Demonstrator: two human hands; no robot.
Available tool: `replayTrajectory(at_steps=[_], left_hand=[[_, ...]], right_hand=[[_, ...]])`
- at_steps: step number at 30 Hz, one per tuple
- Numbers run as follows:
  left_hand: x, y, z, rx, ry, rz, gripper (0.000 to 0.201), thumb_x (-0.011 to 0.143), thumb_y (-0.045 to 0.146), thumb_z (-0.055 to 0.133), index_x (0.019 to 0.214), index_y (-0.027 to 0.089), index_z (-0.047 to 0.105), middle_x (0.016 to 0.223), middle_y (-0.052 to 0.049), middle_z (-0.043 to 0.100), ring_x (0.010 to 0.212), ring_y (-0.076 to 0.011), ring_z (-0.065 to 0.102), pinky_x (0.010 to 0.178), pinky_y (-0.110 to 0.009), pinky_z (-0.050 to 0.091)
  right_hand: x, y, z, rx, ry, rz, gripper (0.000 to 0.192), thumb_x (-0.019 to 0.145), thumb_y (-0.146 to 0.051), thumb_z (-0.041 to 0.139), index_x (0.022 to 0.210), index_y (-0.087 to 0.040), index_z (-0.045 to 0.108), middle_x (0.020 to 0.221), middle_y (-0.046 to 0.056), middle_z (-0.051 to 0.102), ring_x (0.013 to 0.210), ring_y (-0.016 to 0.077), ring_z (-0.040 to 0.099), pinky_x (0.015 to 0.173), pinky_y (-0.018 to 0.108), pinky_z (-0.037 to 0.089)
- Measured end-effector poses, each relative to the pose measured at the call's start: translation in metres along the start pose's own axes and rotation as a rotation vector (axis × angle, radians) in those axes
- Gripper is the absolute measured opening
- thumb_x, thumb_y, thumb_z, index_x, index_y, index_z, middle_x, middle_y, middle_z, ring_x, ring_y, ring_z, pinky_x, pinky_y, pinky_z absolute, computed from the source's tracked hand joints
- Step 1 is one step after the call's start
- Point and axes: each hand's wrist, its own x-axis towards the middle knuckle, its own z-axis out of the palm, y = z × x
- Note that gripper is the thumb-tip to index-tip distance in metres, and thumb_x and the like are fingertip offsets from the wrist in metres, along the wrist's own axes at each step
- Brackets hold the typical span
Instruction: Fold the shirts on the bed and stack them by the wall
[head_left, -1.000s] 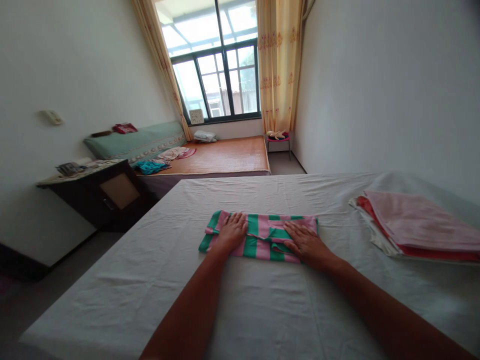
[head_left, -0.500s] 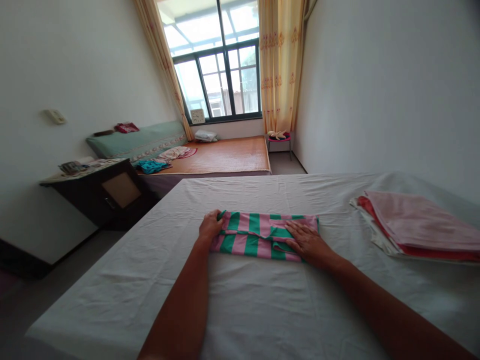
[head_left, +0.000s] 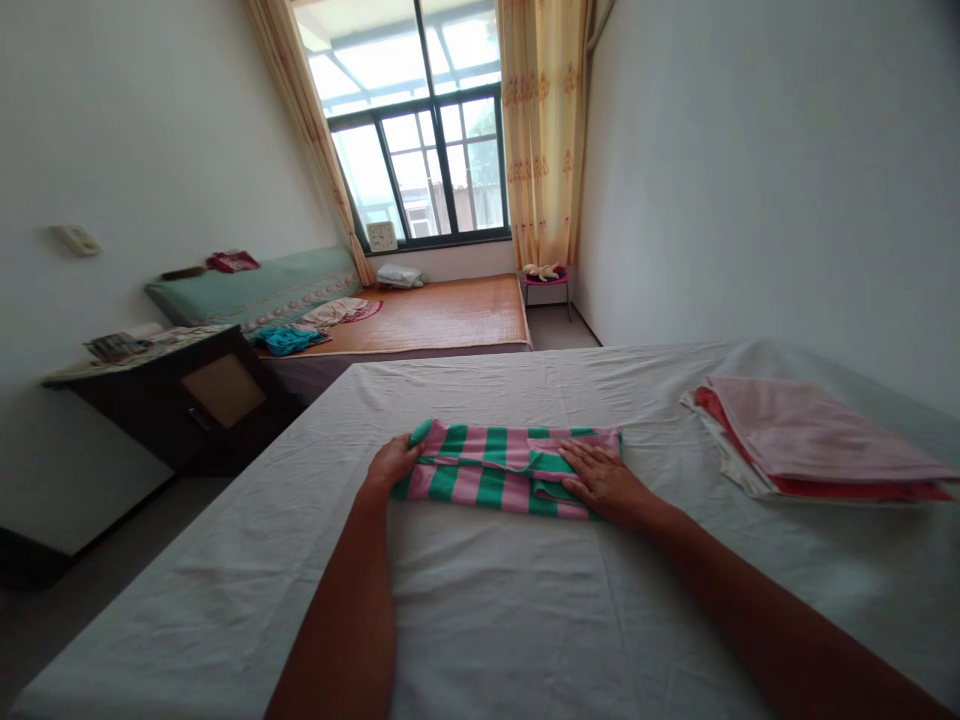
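Gripping folded pink/grn striped cloth [head_left: 480, 470] w/ L hand [head_left: 394, 462]; R hand [head_left: 606, 482] flat atop.

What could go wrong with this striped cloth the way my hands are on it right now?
The left hand grips one end of the striped cloth while the right hand lies flat near the other, so a tug could skew the folds. The loose layers across its middle might also slip or crease. And the white sheet underneath is already wrinkled, so it could bunch if the cloth drags over it.
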Motion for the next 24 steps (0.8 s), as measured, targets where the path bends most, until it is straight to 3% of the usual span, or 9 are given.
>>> replayTrajectory(at_steps=[2, 4, 9, 12, 16, 19, 21, 22, 24], left_hand=[[-0.002, 0.009, -0.001, -0.060, -0.025, 0.022, 0.024, 0.075, 0.036, 0.056, 0.085, 0.018, 0.067, 0.087, -0.005, 0.072, 0.092, -0.0258, 0.063, 0.076, -0.029, 0.047], [-0.006, 0.026, -0.003, -0.224, -0.073, 0.057, 0.028, 0.076, 0.040, 0.053, 0.087, 0.017, 0.064, 0.083, -0.003, 0.070, 0.085, -0.0234, 0.063, 0.072, -0.028, 0.048], [-0.017, 0.109, 0.008, -0.631, -0.305, 0.130, 0.035, 0.077, 0.045, 0.055, 0.096, 0.015, 0.057, 0.073, 0.001, 0.060, 0.062, -0.0130, 0.055, 0.056, -0.023, 0.045], [-0.019, 0.166, 0.037, -0.661, -0.401, 0.220, 0.028, 0.077, 0.037, 0.057, 0.094, 0.015, 0.057, 0.071, 0.002, 0.055, 0.059, -0.0093, 0.050, 0.053, -0.019, 0.042], [-0.024, 0.223, 0.094, -0.582, -0.429, 0.333, 0.020, 0.079, 0.026, 0.053, 0.093, 0.014, 0.058, 0.071, 0.002, 0.054, 0.057, -0.0075, 0.048, 0.049, -0.016, 0.039], [-0.031, 0.247, 0.124, -0.524, -0.547, 0.339, 0.030, 0.080, 0.030, 0.056, 0.105, 0.015, 0.057, 0.078, -0.001, 0.059, 0.054, -0.0074, 0.049, 0.044, -0.016, 0.039], [-0.034, 0.253, 0.128, -0.557, -0.659, 0.288, 0.046, 0.080, 0.036, 0.060, 0.121, 0.016, 0.050, 0.090, -0.005, 0.063, 0.053, -0.0085, 0.054, 0.043, -0.018, 0.043], [-0.033, 0.252, 0.124, -0.600, -0.663, 0.250, 0.054, 0.081, 0.039, 0.060, 0.128, 0.018, 0.044, 0.099, -0.008, 0.063, 0.055, -0.0095, 0.058, 0.043, -0.019, 0.045], [-0.027, 0.243, 0.110, -0.702, -0.526, 0.192, 0.057, 0.086, 0.043, 0.052, 0.135, 0.019, 0.036, 0.115, -0.013, 0.060, 0.063, -0.0120, 0.064, 0.047, -0.021, 0.049]], right_hand=[[0.002, 0.005, -0.007, 0.131, 0.002, -0.029, 0.057, 0.090, -0.055, 0.038, 0.138, -0.025, 0.046, 0.145, 0.007, 0.043, 0.135, 0.0259, 0.035, 0.111, 0.050, 0.025], [0.004, 0.016, -0.018, 0.301, 0.098, -0.010, 0.054, 0.092, -0.054, 0.034, 0.134, -0.024, 0.050, 0.140, 0.007, 0.049, 0.132, 0.0228, 0.040, 0.110, 0.046, 0.029], [0.000, 0.060, -0.044, 0.523, 0.533, 0.363, 0.048, 0.092, -0.052, 0.030, 0.116, -0.021, 0.059, 0.114, 0.009, 0.065, 0.105, 0.0207, 0.061, 0.092, 0.037, 0.049], [-0.005, 0.076, -0.047, 0.610, 0.574, 0.505, 0.046, 0.091, -0.050, 0.032, 0.108, -0.018, 0.060, 0.100, 0.010, 0.068, 0.091, 0.0199, 0.065, 0.073, 0.031, 0.055], [-0.006, 0.078, -0.044, 0.672, 0.539, 0.538, 0.040, 0.090, -0.045, 0.033, 0.105, -0.017, 0.059, 0.095, 0.009, 0.068, 0.087, 0.0181, 0.066, 0.064, 0.026, 0.055], [-0.005, 0.080, -0.043, 0.695, 0.507, 0.544, 0.036, 0.091, -0.042, 0.034, 0.103, -0.018, 0.059, 0.098, 0.009, 0.067, 0.086, 0.0171, 0.066, 0.063, 0.025, 0.054], [-0.006, 0.082, -0.045, 0.711, 0.507, 0.561, 0.035, 0.091, -0.041, 0.034, 0.103, -0.019, 0.058, 0.099, 0.009, 0.067, 0.085, 0.0165, 0.066, 0.063, 0.025, 0.054], [-0.006, 0.082, -0.047, 0.708, 0.524, 0.570, 0.036, 0.091, -0.041, 0.033, 0.102, -0.018, 0.058, 0.100, 0.009, 0.067, 0.085, 0.0164, 0.066, 0.064, 0.025, 0.054], [-0.006, 0.078, -0.052, 0.662, 0.617, 0.576, 0.038, 0.092, -0.041, 0.030, 0.103, -0.018, 0.058, 0.103, 0.009, 0.066, 0.085, 0.0166, 0.065, 0.070, 0.028, 0.053]])
